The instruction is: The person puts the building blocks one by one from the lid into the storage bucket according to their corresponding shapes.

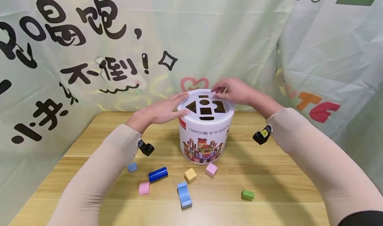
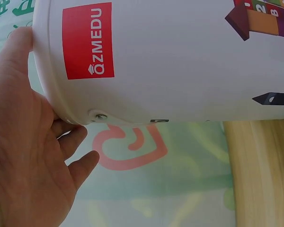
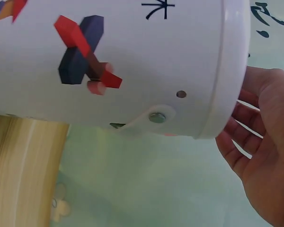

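A white bucket (image 1: 203, 136) with printed block pictures stands on the table. Its white lid (image 1: 191, 118) has several shaped holes, among them a triangle, a circle and a square. My left hand (image 1: 164, 109) rests on the lid's left edge, thumb on top and fingers stretched along the rim. In the left wrist view, the lower fingers (image 2: 87, 165) reach past the rim. Across from it, my right hand (image 1: 234, 90) touches the far right part of the rim with loosely bent fingers. The right wrist view shows those fingers (image 3: 234, 151) partly behind the rim.
In front of the bucket lie a blue cylinder (image 1: 158, 174), a pink arch piece (image 1: 144, 188), a yellow cube (image 1: 190, 175), a pink cube (image 1: 211, 170), a curved blue block (image 1: 184, 196), a light blue cube (image 1: 132, 167) and, farther right, a green block (image 1: 247, 195). Printed cloth (image 1: 224, 36) hangs behind.
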`<state>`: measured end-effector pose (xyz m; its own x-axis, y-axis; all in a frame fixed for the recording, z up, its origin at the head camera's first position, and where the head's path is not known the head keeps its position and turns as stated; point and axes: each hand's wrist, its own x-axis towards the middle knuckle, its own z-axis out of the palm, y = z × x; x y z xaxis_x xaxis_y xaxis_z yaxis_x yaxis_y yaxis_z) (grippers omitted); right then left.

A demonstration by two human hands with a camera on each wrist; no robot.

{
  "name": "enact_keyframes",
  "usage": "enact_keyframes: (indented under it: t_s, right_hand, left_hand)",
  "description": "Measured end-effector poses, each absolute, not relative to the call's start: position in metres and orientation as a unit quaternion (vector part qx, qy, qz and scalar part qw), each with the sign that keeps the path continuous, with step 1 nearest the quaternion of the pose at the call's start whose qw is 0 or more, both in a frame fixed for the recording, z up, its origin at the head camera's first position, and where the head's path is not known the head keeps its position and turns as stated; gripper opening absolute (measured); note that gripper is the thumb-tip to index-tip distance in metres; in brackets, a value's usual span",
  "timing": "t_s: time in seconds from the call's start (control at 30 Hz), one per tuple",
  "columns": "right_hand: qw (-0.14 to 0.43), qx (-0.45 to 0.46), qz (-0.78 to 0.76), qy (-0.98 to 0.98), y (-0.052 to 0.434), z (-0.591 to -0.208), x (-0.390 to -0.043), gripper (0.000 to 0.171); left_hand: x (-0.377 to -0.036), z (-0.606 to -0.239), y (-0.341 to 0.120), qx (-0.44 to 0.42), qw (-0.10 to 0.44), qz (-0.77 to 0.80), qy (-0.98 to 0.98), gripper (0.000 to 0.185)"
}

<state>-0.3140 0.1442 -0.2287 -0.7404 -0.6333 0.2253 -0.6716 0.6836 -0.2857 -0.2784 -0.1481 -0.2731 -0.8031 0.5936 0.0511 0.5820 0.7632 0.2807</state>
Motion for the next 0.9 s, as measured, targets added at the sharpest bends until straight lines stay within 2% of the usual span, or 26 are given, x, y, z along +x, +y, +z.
enact_keyframes:
  t_s: [0.9]
  right_hand:
    - [0.111, 0.423, 0.173, -0.883, 0.185, -0.245, -0.255, 0.021]
  left_hand:
    - [-0.278, -0.272, -0.149, 0.311, 0.025, 0.139, 0.94, 0.084]
